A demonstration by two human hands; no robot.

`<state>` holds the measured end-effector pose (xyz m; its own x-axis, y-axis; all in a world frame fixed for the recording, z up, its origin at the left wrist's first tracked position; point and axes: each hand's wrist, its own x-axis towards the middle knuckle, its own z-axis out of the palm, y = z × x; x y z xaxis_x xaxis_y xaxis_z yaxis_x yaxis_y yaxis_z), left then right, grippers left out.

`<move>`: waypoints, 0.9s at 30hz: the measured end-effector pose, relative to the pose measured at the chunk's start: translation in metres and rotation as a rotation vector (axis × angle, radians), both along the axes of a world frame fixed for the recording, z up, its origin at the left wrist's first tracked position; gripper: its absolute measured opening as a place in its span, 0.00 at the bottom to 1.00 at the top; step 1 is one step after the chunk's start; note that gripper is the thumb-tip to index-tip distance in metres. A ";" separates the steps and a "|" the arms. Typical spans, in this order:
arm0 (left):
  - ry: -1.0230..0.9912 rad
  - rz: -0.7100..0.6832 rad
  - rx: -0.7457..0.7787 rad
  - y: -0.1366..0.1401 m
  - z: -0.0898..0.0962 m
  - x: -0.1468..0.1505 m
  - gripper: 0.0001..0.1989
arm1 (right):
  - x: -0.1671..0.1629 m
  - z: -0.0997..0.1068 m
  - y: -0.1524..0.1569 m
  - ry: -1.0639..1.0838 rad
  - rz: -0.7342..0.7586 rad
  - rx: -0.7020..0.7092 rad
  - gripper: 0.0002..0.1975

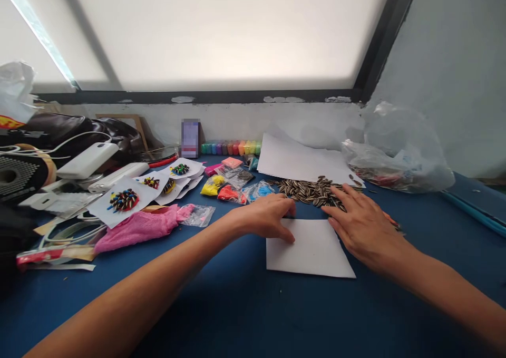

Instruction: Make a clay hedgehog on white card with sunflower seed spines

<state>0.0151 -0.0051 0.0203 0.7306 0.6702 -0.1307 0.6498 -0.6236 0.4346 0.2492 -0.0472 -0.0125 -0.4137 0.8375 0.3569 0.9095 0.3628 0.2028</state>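
Note:
A small white sheet of paper (312,250) lies flat on the blue table in front of me. My left hand (272,215) is over its upper left corner, thumb on the paper and fingers curled a little apart from it. Along the sheet's right edge, my right hand (361,226) rests with fingers stretched out toward a pile of striped sunflower seeds (306,190). Those fingertips reach the pile's near right side. I see nothing held in either hand. Something orange is partly hidden behind my right hand.
Left of the seeds lie small bags of coloured clay (229,192). Farther left are paper pieces with seed-and-clay figures (124,201), a pink cloth (142,229) and a white power bank (87,160). Behind stand a phone (190,139), larger white sheets (292,157) and a plastic bag (403,157).

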 end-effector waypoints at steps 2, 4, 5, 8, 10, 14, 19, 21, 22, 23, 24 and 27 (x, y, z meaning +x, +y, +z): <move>-0.011 -0.002 -0.023 0.001 0.000 -0.001 0.24 | 0.000 -0.006 -0.002 0.000 0.013 0.000 0.19; -0.013 0.018 -0.048 0.001 0.001 -0.001 0.26 | 0.001 -0.010 -0.004 0.012 0.023 -0.018 0.17; -0.011 0.025 -0.056 0.001 0.002 -0.001 0.27 | 0.002 -0.010 -0.004 0.023 0.027 -0.029 0.16; -0.001 0.017 -0.052 0.000 0.002 0.000 0.29 | 0.004 -0.009 -0.003 0.085 0.055 -0.065 0.13; -0.022 0.002 -0.031 -0.001 0.000 0.001 0.31 | 0.002 -0.004 -0.005 0.160 0.096 -0.071 0.13; -0.210 0.029 -0.062 0.000 -0.002 0.004 0.27 | -0.011 0.014 -0.015 0.423 0.195 -0.076 0.11; -0.537 0.150 -0.400 0.004 0.006 0.002 0.09 | -0.020 0.037 -0.028 0.948 0.007 -0.166 0.18; -0.799 0.261 -0.505 0.005 0.009 0.001 0.11 | -0.020 0.040 -0.029 1.198 -0.057 -0.228 0.25; -0.928 0.316 -0.546 0.006 0.009 0.002 0.12 | -0.020 0.041 -0.029 1.299 -0.061 -0.272 0.27; -1.039 0.362 -0.584 0.005 0.009 0.003 0.13 | -0.021 0.040 -0.029 1.367 -0.051 -0.337 0.27; -1.127 0.398 -0.620 0.005 0.008 0.004 0.14 | -0.022 0.039 -0.029 1.409 -0.034 -0.412 0.26; -1.278 0.475 -0.705 0.001 0.005 0.011 0.14 | -0.027 0.033 -0.031 1.387 0.056 -0.728 0.24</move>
<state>0.0260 -0.0044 0.0254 0.3408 0.9400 0.0171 -0.3029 0.0925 0.9485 0.2227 -0.0784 0.0207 -0.1530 0.9881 0.0121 0.2129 0.0449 -0.9760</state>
